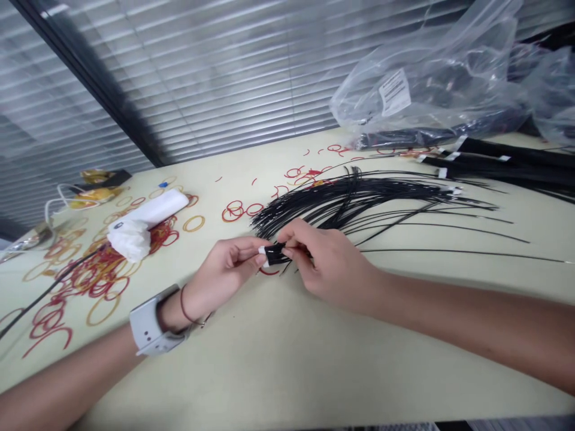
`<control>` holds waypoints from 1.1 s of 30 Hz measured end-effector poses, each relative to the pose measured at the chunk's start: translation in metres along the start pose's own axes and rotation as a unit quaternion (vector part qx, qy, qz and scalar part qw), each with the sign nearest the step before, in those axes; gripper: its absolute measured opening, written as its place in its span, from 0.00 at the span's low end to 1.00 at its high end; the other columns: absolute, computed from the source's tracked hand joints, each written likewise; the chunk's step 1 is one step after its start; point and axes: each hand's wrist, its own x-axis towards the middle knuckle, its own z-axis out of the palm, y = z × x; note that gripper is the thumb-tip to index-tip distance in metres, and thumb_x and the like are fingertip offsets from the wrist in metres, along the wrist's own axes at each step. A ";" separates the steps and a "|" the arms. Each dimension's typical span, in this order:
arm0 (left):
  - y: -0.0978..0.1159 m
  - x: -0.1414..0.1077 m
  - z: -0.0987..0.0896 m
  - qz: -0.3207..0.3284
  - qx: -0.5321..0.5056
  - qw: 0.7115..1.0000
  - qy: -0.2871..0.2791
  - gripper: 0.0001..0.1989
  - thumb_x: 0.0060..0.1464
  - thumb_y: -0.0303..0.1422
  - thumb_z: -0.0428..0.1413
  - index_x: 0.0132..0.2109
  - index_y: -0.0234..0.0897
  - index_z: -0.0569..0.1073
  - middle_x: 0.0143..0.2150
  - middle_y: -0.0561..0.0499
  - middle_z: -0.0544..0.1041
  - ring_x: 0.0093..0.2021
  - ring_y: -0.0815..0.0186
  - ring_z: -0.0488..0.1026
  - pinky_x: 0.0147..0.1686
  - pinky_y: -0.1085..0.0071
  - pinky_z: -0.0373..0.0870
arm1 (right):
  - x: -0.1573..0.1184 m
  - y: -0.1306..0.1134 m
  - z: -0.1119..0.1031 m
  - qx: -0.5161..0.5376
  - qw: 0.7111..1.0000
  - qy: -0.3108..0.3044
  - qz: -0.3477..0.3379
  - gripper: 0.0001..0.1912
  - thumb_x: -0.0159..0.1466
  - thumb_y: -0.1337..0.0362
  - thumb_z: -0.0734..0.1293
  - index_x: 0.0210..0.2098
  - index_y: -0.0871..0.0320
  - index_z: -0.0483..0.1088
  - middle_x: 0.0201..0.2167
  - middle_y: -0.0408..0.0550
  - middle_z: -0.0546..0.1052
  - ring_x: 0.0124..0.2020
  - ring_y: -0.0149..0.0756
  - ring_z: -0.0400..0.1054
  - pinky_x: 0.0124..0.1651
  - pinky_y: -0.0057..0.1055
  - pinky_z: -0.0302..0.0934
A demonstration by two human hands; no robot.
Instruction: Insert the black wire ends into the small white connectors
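Observation:
Between my hands is a black cable end with a white connector (264,256). My left hand (229,263) pinches the white connector between thumb and fingers. Just to the right, my right hand (327,257) has its thumb and forefinger closed on the black part of the cable (275,254). Behind my right hand lies a large bundle of thin black cables (314,197), with several loose ends fanning out to the right. My right palm hides part of that bundle and where the held cable runs.
Red and yellow rubber bands (103,269) are heaped at the left, around a white device (157,206) with a crumpled white wrap (130,239). Clear plastic bags (431,84) and black sleeved cables (516,161) lie at the back right. Window blinds (224,66) rise behind the table.

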 end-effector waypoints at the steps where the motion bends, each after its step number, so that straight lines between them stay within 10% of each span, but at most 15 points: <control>1: 0.000 0.000 0.000 -0.001 0.000 1.000 0.002 0.11 0.50 0.30 0.53 0.41 0.32 0.71 0.35 0.48 0.76 0.33 0.70 0.71 0.34 0.78 0.67 | 0.000 0.000 0.001 -0.005 1.000 -0.003 -0.001 0.13 0.54 0.75 0.56 0.39 0.58 0.57 0.26 0.38 0.68 0.25 0.24 0.60 0.26 0.21 0.48; 33: -0.002 -0.003 0.003 0.056 0.048 0.997 0.005 0.07 0.49 0.28 0.53 0.37 0.35 0.73 0.31 0.51 0.75 0.31 0.71 0.70 0.31 0.79 0.68 | -0.001 0.003 0.005 -0.038 0.994 0.037 -0.093 0.09 0.56 0.76 0.57 0.35 0.60 0.61 0.29 0.42 0.70 0.30 0.27 0.62 0.31 0.23 0.52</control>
